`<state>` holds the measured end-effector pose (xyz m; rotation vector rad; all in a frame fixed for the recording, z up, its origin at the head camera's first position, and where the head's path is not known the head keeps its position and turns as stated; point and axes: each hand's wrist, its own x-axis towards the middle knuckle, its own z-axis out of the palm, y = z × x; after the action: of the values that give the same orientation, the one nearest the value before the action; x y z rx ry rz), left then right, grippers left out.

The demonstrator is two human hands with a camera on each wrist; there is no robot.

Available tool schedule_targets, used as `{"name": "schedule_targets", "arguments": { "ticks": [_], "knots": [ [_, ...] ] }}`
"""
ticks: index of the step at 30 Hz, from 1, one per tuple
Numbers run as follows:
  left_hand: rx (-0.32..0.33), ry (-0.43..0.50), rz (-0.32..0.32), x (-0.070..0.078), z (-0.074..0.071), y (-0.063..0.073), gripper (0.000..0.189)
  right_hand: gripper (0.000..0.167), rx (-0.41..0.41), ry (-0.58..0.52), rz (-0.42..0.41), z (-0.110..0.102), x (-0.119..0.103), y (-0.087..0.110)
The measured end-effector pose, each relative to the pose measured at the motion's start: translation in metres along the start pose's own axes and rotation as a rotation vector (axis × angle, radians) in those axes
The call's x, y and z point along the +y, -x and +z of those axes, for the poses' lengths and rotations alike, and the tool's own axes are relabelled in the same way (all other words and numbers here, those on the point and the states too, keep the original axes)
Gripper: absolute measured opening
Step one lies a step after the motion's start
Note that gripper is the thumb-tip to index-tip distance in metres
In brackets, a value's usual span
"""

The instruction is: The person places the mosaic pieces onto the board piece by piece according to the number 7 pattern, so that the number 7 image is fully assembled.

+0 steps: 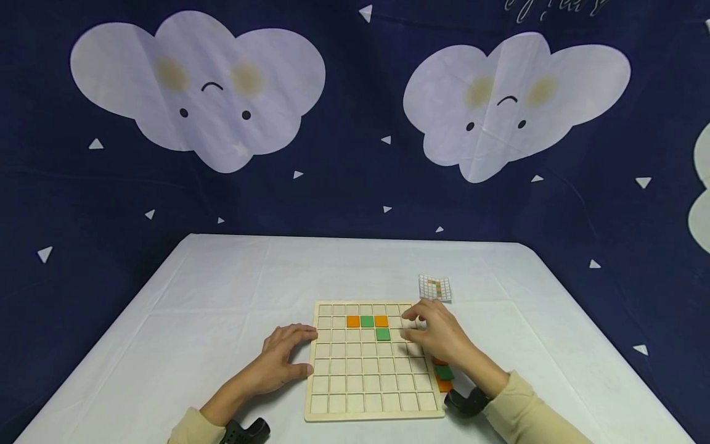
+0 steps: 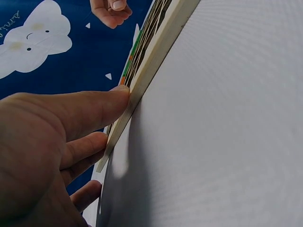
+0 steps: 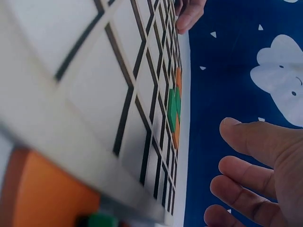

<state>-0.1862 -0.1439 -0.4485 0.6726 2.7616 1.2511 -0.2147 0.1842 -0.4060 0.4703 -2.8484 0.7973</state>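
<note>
A wooden grid board point(image 1: 355, 402) lies on the table with two orange tiles point(image 1: 352, 321) and a green tile point(image 1: 367, 321) in one row, and a second green tile point(image 1: 383, 334) below the right orange one. My left hand point(image 1: 283, 357) rests at the board's left edge, thumb and fingertips against its side; the left wrist view shows the thumb point(image 2: 102, 111) on the rim. Over the board's upper right my right hand point(image 1: 440, 330) hovers, thumb and fingers apart. In the right wrist view nothing sits between those fingers point(image 3: 244, 170).
A small printed pattern card point(image 1: 435, 288) lies behind the board's upper right corner. Loose orange and green tiles point(image 1: 444, 372) lie against the board's right side, partly under my right forearm. A dark blue cloth with clouds point(image 1: 355, 203) hangs behind the white table point(image 1: 222, 277).
</note>
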Motion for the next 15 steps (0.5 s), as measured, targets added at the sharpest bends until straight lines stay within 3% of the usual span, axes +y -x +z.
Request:
{"name": "schedule_targets", "arguments": {
  "ticks": [15],
  "knots": [
    [-0.001, -0.004, 0.003, 0.001, 0.0, 0.0, 0.054, 0.024, 0.009, 0.036, 0.037, -0.007, 0.016, 0.014]
  ]
}}
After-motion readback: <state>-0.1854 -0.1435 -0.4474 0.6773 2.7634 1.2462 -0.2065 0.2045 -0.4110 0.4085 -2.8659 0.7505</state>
